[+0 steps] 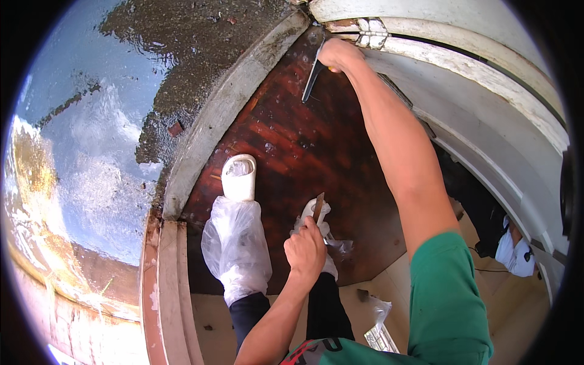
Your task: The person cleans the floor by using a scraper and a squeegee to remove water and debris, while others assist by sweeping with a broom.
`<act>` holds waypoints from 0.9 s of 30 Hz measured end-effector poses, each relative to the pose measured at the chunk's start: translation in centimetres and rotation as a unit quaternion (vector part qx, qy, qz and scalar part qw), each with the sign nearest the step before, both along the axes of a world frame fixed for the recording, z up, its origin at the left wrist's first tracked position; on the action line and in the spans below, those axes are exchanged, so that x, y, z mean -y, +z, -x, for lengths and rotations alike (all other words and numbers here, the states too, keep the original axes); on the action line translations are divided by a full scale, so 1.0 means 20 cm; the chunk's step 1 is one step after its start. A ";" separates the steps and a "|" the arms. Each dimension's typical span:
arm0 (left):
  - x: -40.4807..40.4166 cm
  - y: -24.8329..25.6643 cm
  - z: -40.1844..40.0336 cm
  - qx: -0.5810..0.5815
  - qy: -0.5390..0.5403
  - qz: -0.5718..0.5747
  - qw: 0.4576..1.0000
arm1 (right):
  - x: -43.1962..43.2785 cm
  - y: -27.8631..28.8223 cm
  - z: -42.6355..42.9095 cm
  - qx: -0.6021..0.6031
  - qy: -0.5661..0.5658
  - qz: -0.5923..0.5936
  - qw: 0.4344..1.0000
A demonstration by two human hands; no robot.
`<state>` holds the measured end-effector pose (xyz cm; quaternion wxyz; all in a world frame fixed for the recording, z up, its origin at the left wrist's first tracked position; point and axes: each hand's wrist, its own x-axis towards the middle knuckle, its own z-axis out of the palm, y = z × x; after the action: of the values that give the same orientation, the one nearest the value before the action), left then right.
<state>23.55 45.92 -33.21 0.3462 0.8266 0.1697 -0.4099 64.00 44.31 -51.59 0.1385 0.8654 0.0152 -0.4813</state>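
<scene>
My right hand (340, 54) is stretched far forward to the doorway corner, just below the door hinge. It grips a slim black tool (313, 78) with a pale edge; its working end is hidden, so its exact kind is unclear. A bit of yellow shows under the fingers. Closer to my body, my left hand (306, 250) is closed round a flat, brownish blade (318, 207), perhaps a scraper or knife, pointing away from me. Its handle is covered by my fingers. Beneath both hands lies a wet, dark red floor panel (287, 159) with foam and bubbles on it.
A concrete sill (237, 91) borders the panel on the left, with a wet, reflective floor (91, 159) beyond. The white door (479, 118) stands along the right. My feet wear white slippers (239, 182) and plastic covers (237, 246). Another person's white sleeve (513, 255) shows behind the door.
</scene>
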 end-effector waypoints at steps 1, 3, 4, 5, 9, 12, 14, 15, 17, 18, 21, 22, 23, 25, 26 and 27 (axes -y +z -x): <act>0.02 0.01 -0.04 0.013 0.012 0.005 1.000 | 0.14 0.00 -0.02 0.024 0.001 -0.001 1.000; 0.05 0.02 -0.07 0.022 0.018 0.008 1.000 | 0.24 0.02 -0.03 0.056 -0.008 -0.030 0.998; 0.04 0.01 -0.07 0.021 0.018 0.005 1.000 | 0.21 0.05 -0.02 0.060 -0.061 -0.055 0.995; 0.05 0.01 -0.07 0.018 0.019 0.014 1.000 | 0.18 0.10 -0.05 0.034 -0.078 -0.052 0.995; 0.06 0.02 -0.04 0.001 0.003 0.030 1.000 | -0.05 0.15 -0.13 -0.058 -0.073 -0.026 0.995; 0.04 0.01 -0.05 -0.011 -0.007 0.037 0.999 | -0.14 0.21 -0.14 -0.066 0.002 0.004 0.998; 0.04 0.00 -0.07 0.003 0.007 0.028 1.000 | -0.09 0.12 -0.20 -0.002 0.035 0.027 0.999; 0.06 0.00 -0.10 0.012 0.001 0.028 1.000 | -0.03 0.07 -0.25 -0.014 0.064 0.042 0.997; 0.08 0.00 -0.10 0.020 -0.012 0.024 0.999 | 0.05 -0.01 -0.25 0.038 0.117 0.037 0.992; 0.06 0.00 -0.10 0.013 0.012 0.025 1.000 | -0.02 0.01 -0.17 0.054 0.139 0.027 0.988; 0.03 0.01 -0.10 0.009 0.059 0.023 0.998 | -0.16 0.09 -0.08 0.099 0.106 0.031 0.989; 0.02 0.01 -0.09 0.011 0.059 0.015 0.998 | -0.19 0.12 -0.05 0.117 0.114 0.024 0.986; 0.01 0.02 -0.08 0.015 0.059 0.010 0.998 | -0.15 0.14 -0.04 0.125 0.125 0.008 0.984; 0.01 0.02 -0.08 0.021 0.078 0.013 0.997 | -0.10 0.16 -0.05 0.103 0.114 0.029 0.988; 0.01 0.02 -0.10 0.028 0.089 0.014 0.996 | -0.10 0.17 -0.06 0.097 0.109 0.038 0.988; 0.01 0.02 -0.10 0.027 0.083 0.014 0.996 | -0.08 0.17 -0.03 0.143 0.109 0.045 0.983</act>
<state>25.58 45.80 -32.87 0.3949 0.8155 0.2223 -0.3599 64.66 45.96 -48.23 0.2298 0.9115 0.0675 -0.3345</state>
